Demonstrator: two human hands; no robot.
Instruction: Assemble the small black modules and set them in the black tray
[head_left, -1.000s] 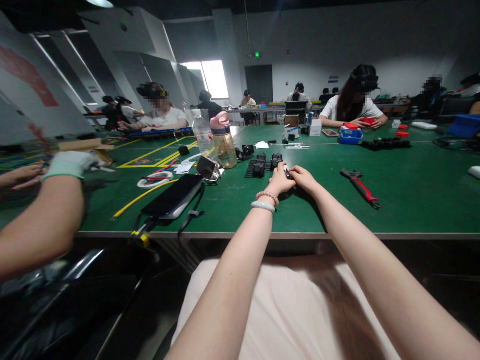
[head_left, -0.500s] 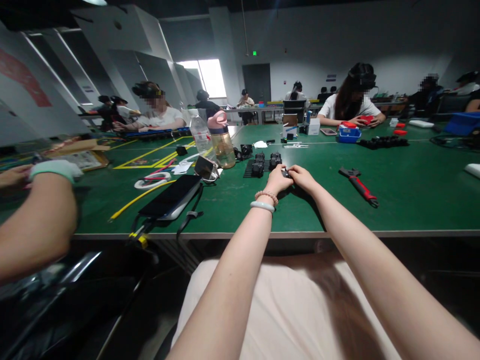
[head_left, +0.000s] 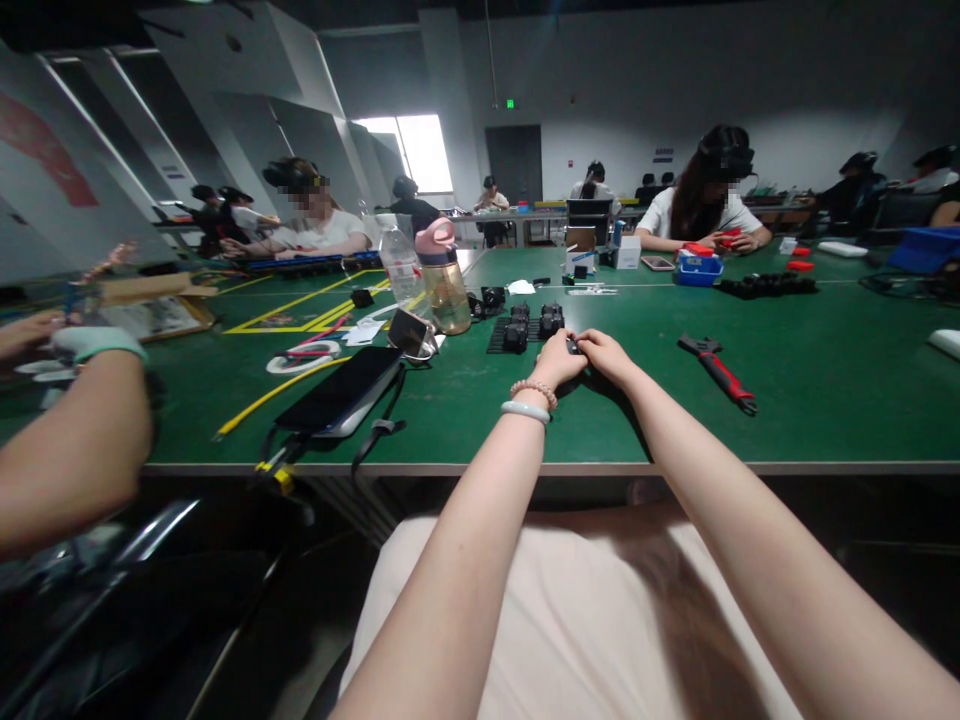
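Observation:
My left hand (head_left: 561,361) and my right hand (head_left: 604,356) meet over the green table, fingers closed around a small dark part (head_left: 574,347). Most of that part is hidden by my fingers, so its kind does not show. Just beyond my left hand, black blocky parts (head_left: 516,331) stand in a row on a dark slatted mat, with another black part (head_left: 552,318) close to my fingertips. To the right of my right hand lies an adjustable wrench (head_left: 718,374) with a red and black handle, untouched.
Left of my hands are a phone-like black device (head_left: 341,392) with cables, a yellow cable tie (head_left: 281,398), a small mirror-like stand (head_left: 412,335), and a drink bottle (head_left: 445,280). A co-worker's arm (head_left: 82,440) reaches in at far left. Across the table are a blue bin (head_left: 699,269) and another person (head_left: 701,210).
My hands stay in nearly the same place, still on the small dark part. At far left the co-worker's arm has shifted slightly.

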